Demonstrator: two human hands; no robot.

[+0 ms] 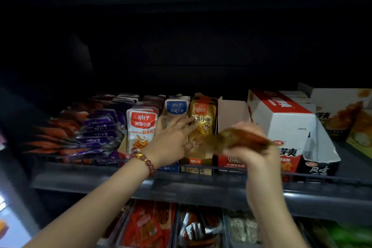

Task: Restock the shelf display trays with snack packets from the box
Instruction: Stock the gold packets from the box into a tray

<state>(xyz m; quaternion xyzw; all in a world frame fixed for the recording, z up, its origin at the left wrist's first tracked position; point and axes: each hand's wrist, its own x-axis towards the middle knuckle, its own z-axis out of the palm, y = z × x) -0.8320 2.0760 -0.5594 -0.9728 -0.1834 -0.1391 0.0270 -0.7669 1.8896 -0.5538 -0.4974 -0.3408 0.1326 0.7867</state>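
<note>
My right hand [249, 147] grips a bunch of brown-orange snack packets [239, 140], blurred by motion, just in front of an open cardboard display tray [231, 113] whose inside looks bare. My left hand [173, 139], fingers straight, touches the gold fish-snack packets [202, 125] standing in the tray to the left of it. Further left stand blue packets [176, 106] and red-and-white packets [142, 129] in their own trays. The supply box is not in view.
Purple and orange packets [96, 127] lie in rows at the shelf's left. A white-and-red carton [281, 119] and a torn black carton [318, 165] stand at the right. A dark rail [141, 183] fronts the shelf; more trays of snacks [149, 225] sit on the shelf below.
</note>
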